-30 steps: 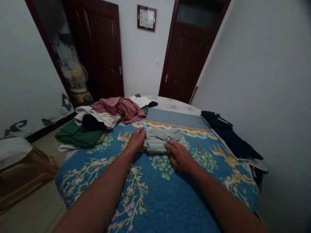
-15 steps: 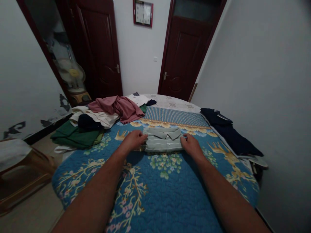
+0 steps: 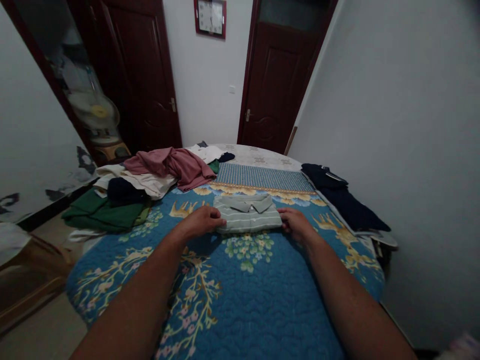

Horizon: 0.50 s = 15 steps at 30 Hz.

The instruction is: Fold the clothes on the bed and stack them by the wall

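The clock (image 3: 210, 20), cropped above. Left hand (image 3: 204, 220) and right hand (image 3: 297, 223), undersides hidden, pinch opposite edges of a striped shirt (image 3: 248, 219) — collared, folded rectangular — over quilted floral cloth (image 3: 270, 300).

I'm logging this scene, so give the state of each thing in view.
Striped shirt: folded, collar on top
Left hand: curled at shirt's left edge
Right hand: touching shirt's right edge
Pink garment: crumpled, heaped
Green garment: partly covered
Navy clothes at right: folded, stacked
Blue quilt: spread out
Left door: open
Right door: shut
Clock: hung
Fan: unclear whether running
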Each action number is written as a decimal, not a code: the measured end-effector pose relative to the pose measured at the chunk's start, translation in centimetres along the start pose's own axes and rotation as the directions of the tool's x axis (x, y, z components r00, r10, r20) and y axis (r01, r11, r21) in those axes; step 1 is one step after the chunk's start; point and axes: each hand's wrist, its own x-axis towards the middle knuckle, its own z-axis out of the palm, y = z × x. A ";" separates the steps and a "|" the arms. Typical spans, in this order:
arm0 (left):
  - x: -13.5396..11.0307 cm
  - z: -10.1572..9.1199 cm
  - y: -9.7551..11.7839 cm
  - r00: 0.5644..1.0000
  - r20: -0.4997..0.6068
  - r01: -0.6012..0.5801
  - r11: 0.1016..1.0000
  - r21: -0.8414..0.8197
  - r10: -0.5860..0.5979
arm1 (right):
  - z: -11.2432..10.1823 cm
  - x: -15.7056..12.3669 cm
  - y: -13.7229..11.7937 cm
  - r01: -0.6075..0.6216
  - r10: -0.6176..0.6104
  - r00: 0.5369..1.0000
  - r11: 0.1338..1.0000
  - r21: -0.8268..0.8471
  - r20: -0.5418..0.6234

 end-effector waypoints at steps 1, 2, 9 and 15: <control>0.0 0.1 0.0 1.000 -0.025 -0.004 1.000 0.007 0.004 | -0.3 -0.1 0.0 -0.027 0.026 0.999 0.999 0.028 0.029; -0.1 0.2 0.0 0.999 -0.049 -0.012 1.000 0.015 0.013 | -0.5 -0.3 0.0 -0.042 0.041 0.998 0.999 0.029 0.048; -0.3 0.4 0.1 0.996 -0.062 -0.055 0.998 0.025 0.056 | -1.2 -1.0 -0.5 0.095 -0.073 0.989 0.980 -0.177 0.126; -0.2 0.3 0.1 0.997 -0.076 0.011 1.000 0.011 -0.010 | -0.8 -0.8 -0.5 0.219 -0.184 0.970 0.946 -0.239 0.161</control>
